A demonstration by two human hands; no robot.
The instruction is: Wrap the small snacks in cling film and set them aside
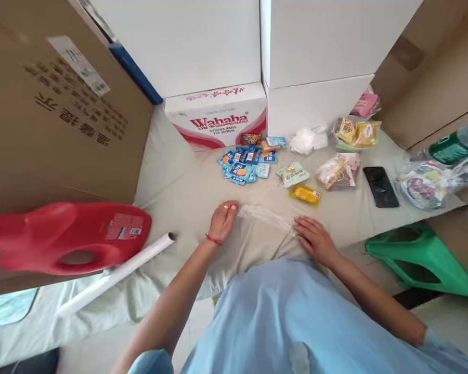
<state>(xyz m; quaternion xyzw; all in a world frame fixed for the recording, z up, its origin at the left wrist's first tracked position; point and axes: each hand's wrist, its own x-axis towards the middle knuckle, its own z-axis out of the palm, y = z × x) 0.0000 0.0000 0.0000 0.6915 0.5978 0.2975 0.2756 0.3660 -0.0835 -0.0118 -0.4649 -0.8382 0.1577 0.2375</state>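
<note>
My left hand [223, 222] pinches one end of a thin, clear plastic bag [265, 215] that lies crumpled lengthwise on the cloth. At the bag's other end, my right hand [315, 241] rests with its fingers stretched out, touching or very near the plastic. Beyond the hands are a pile of small blue snack packets [242, 167], a pale green packet [293, 173] and a yellow wrapped snack [305, 194]. A clear bag of wrapped snacks [338, 171] lies to their right.
A Wahaba-labelled white and red carton [218, 119] stands behind the packets. To the left are a red jug [74, 234], a white roll [120, 272] and a big cardboard box [62, 104]. A black phone [381, 187] and a green stool [425, 259] are at right.
</note>
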